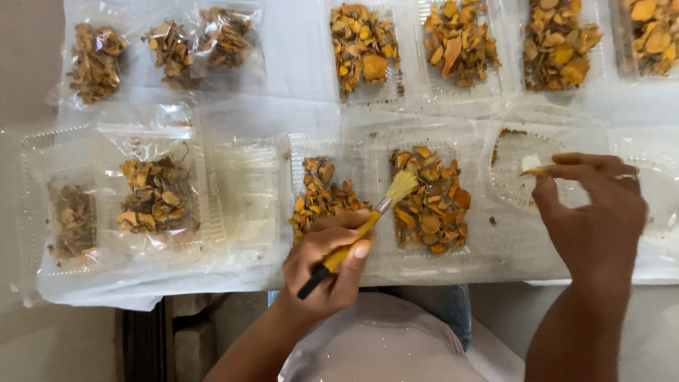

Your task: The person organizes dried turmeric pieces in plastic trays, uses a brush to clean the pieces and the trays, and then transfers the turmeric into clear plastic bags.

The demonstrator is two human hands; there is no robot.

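At the far left, clear plastic bags point(95, 60) of dark brown dried chips lie on the white table cover point(297, 67), and below them sit open clamshell trays, one with a small heap of dark chips point(71, 219) and the next with a mixed brown and yellow heap point(157, 198) partly under plastic film; just right of these an empty clear tray point(247, 187) stands. Toward the middle, a tray holds orange-brown dried slices point(322, 198), and beside it another tray carries a brighter orange pile point(431, 205). The left hand point(327, 265) is clenched around a paintbrush point(361, 230) with a yellow handle and black end, held tilted so that its pale bristles point(402, 185) hover at the upper left edge of the brighter orange pile, between the two middle trays. Along the top edge runs a row of four more trays of orange slices point(364, 46), the last cut off by the frame. To the right, a round clear lid or dish point(520, 173) with brown dust on its rim lies on the cover, and the right hand point(594, 212), wearing a ring, is over it, thumb and forefinger pinching a small thin sliver point(535, 170) near a little white piece point(530, 162) inside the dish
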